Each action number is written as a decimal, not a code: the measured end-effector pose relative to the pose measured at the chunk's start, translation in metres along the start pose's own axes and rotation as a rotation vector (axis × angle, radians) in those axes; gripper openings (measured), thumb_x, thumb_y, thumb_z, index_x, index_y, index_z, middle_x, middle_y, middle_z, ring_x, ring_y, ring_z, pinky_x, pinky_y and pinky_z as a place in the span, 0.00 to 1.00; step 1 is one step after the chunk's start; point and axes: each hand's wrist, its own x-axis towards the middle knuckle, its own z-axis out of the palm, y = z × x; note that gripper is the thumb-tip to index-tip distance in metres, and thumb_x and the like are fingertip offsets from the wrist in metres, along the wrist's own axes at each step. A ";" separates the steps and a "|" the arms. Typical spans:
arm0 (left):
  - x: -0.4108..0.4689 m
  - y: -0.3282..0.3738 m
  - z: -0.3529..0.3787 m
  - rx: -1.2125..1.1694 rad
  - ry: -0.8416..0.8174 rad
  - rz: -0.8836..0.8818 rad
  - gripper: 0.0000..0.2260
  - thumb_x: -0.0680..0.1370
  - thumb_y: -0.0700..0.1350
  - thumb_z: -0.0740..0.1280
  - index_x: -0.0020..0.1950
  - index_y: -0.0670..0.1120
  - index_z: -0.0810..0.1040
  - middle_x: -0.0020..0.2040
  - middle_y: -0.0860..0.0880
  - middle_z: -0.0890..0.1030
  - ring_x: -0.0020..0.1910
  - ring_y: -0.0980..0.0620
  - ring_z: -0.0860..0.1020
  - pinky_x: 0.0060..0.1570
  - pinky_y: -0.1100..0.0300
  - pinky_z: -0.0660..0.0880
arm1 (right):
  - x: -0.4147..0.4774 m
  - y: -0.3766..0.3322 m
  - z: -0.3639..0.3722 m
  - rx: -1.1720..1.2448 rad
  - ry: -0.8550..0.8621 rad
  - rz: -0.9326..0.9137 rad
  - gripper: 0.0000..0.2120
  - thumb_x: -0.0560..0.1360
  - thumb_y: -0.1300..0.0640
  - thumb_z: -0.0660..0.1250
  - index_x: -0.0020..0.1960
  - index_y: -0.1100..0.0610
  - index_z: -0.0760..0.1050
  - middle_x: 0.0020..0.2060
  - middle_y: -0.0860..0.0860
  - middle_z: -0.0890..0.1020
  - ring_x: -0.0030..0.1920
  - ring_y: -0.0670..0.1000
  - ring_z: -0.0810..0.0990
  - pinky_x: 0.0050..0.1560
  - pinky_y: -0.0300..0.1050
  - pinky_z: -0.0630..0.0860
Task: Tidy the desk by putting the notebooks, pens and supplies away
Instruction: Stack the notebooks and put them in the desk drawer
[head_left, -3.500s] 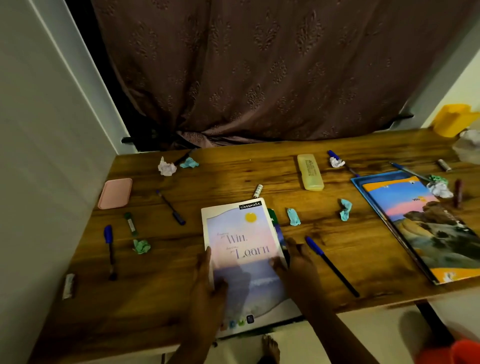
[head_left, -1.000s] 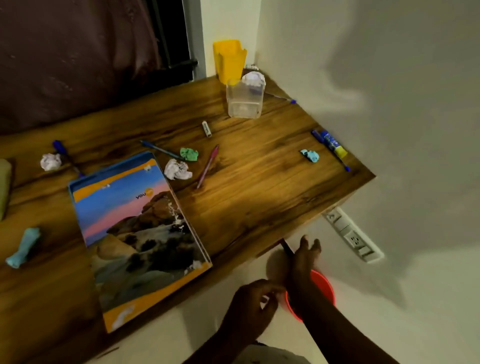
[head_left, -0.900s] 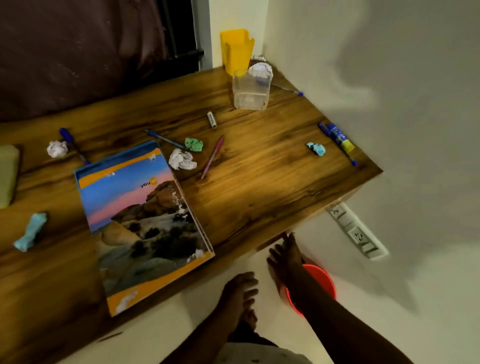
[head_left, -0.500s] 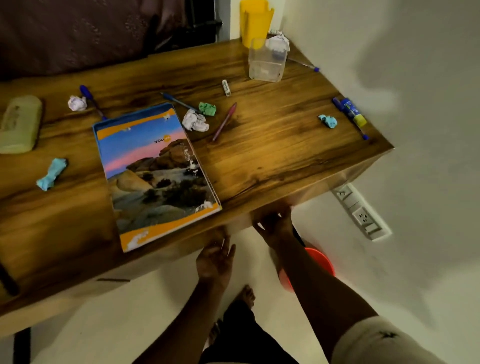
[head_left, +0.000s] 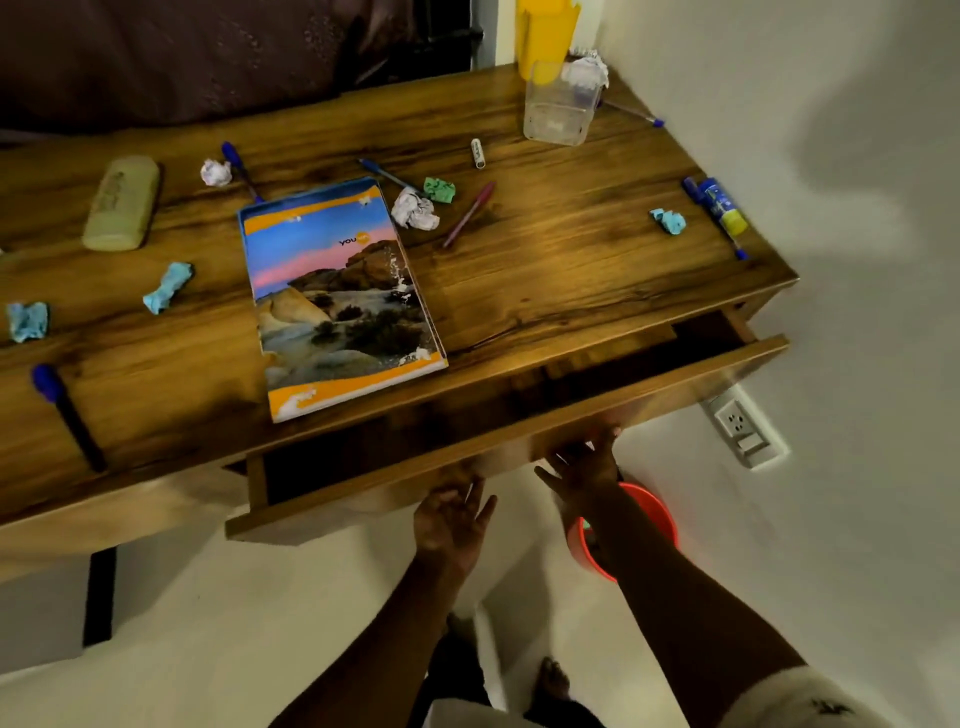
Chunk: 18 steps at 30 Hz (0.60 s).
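The drawer (head_left: 519, 436) stands partly open under the front edge of the desk (head_left: 571, 291), its front board jutting toward us and its inside dark. The right hand (head_left: 584, 462) reaches up with fingers spread, the tips touching the lower edge of that board. The left hand (head_left: 452, 519) hovers just below the board, fingers spread, holding nothing.

The notebook (head_left: 337, 296) lies flat on the desk, its near corner right at the front edge above the open drawer. To its right we see a broad stretch of bare wood running to the desk's right edge, where a glue stick (head_left: 722, 205) lies close to the wall (head_left: 857, 234). A red pen (head_left: 470, 213) and crumpled paper (head_left: 414, 209) lie just behind the notebook. A blue-capped pen (head_left: 70, 423) lies near the front edge at left. A clear container (head_left: 558, 111) and a yellow holder (head_left: 545, 36) stand in the far right corner.

On the floor beside the right forearm sits a red bucket (head_left: 657, 512).
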 end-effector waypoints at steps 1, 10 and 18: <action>-0.002 -0.001 -0.001 0.016 0.017 0.003 0.10 0.77 0.41 0.55 0.44 0.43 0.75 0.46 0.44 0.82 0.54 0.44 0.78 0.57 0.46 0.71 | -0.007 -0.002 -0.003 -0.030 -0.001 0.004 0.36 0.76 0.31 0.44 0.73 0.54 0.60 0.72 0.55 0.67 0.71 0.60 0.65 0.67 0.62 0.62; -0.090 -0.017 0.061 1.582 0.030 1.152 0.11 0.80 0.47 0.59 0.56 0.46 0.79 0.53 0.51 0.81 0.54 0.53 0.78 0.56 0.62 0.72 | -0.089 -0.054 0.022 -1.236 0.134 -1.286 0.20 0.77 0.48 0.57 0.67 0.52 0.68 0.67 0.53 0.70 0.69 0.53 0.67 0.69 0.53 0.63; -0.065 -0.021 0.047 2.257 0.457 1.230 0.20 0.79 0.56 0.52 0.62 0.46 0.73 0.61 0.45 0.77 0.63 0.44 0.73 0.69 0.44 0.60 | -0.091 -0.038 0.031 -1.915 0.062 -1.334 0.25 0.78 0.44 0.47 0.49 0.54 0.80 0.47 0.51 0.83 0.55 0.55 0.78 0.69 0.57 0.61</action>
